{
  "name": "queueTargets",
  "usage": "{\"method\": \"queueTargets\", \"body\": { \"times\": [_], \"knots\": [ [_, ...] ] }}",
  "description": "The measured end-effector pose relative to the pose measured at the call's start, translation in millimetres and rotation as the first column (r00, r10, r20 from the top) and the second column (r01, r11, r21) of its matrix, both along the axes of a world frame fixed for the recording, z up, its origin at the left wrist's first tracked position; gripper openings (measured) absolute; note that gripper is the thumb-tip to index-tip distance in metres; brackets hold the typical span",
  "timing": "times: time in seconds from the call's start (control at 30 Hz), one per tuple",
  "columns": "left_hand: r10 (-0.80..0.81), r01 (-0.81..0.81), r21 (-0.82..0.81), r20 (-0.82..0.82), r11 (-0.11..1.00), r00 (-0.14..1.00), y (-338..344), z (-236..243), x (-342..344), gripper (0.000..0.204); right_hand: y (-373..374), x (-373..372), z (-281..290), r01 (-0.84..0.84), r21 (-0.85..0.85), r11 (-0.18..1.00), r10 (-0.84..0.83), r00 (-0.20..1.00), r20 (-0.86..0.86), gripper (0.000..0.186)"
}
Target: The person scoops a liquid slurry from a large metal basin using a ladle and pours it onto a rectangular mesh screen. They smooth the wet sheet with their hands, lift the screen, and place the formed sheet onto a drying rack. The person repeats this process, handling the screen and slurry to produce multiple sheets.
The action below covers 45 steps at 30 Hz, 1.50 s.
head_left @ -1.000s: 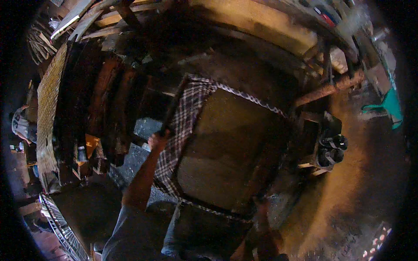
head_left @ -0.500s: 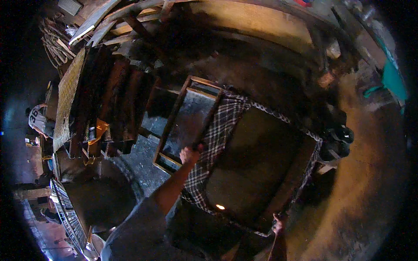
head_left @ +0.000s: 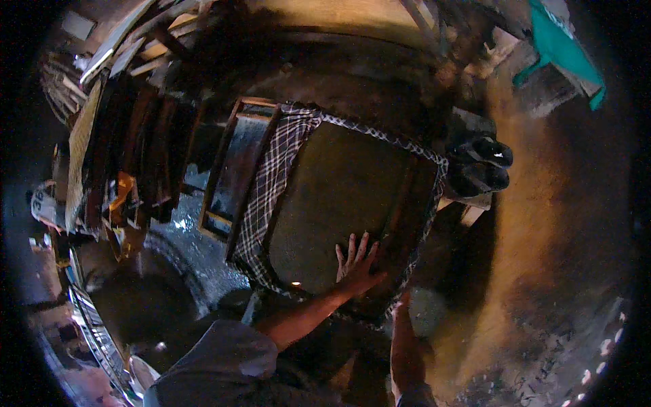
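A large rectangular dark brown surface (head_left: 332,190) lies before me, edged by black-and-white plaid cloth (head_left: 261,193) that is broad on the left and narrow along the other sides. A small bright glint shows near its lower left. My left hand (head_left: 357,266) is over the lower right part of this surface, fingers spread and nothing held; it seems to rest on it. At the lower right corner, my right hand (head_left: 400,305) is by the cloth edge, its fingers mostly hidden in shadow. Left of the cloth stands a narrow wooden frame (head_left: 218,166).
Dark upright slabs (head_left: 139,149) with an orange piece (head_left: 122,190) stand at left. A dark round vessel (head_left: 149,298) sits at lower left. Black footwear (head_left: 481,166) lies right of the cloth edge. Beyond the slabs, a person (head_left: 46,203) is partly visible at far left.
My left hand has left the plaid cloth's left side and moved right, onto the dark surface, with fingers spread. My right hand stays near the lower right corner. The whole view has shifted.
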<state>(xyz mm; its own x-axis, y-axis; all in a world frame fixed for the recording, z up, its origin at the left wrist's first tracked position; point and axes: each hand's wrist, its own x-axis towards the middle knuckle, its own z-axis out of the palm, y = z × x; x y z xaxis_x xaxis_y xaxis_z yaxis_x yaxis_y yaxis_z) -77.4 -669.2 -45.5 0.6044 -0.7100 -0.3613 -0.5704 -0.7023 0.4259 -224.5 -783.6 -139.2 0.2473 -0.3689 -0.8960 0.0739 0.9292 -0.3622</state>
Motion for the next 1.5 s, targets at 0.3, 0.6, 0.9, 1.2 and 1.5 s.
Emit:
{"method": "queueTargets", "body": {
  "times": [0.3, 0.6, 0.9, 1.2, 1.5],
  "knots": [
    [0.044, -0.056, -0.185, -0.067, 0.981, 0.997, 28.0, 75.2, 6.2, 0.087, -2.8, -16.2, 101.2, -0.419, -0.421, 0.804, 0.35, 0.907, -0.234, 0.056],
    [-0.183, -0.825, -0.47, -0.882, 0.312, 0.434, 129.1, 199.7, 152.3, 0.075, 141.6, 191.8, 460.5, -0.542, -0.708, -0.452, 0.485, 0.517, -0.705, 0.053],
    [-0.555, -0.88, 0.459, -0.766, -0.12, -0.323, 436.6, -2.4, 74.1, 0.058, 422.2, 319.1, 336.0, -0.247, -0.379, -0.892, 0.357, 0.13, -0.925, 0.061],
    [-0.346, -0.588, 0.601, -0.796, -0.541, -0.496, 540.6, -153.0, -8.3, 0.048, 514.4, 324.7, 175.4, -0.148, -0.562, -0.814, 0.58, -0.157, -0.799, 0.071],
    [-0.071, -0.643, 0.356, -0.902, -0.679, -0.425, 589.9, -183.9, 80.7, 0.039, 410.8, 293.5, 143.3, -0.339, -0.709, -0.619, 0.771, -0.091, -0.63, 0.042]
  ]
}}
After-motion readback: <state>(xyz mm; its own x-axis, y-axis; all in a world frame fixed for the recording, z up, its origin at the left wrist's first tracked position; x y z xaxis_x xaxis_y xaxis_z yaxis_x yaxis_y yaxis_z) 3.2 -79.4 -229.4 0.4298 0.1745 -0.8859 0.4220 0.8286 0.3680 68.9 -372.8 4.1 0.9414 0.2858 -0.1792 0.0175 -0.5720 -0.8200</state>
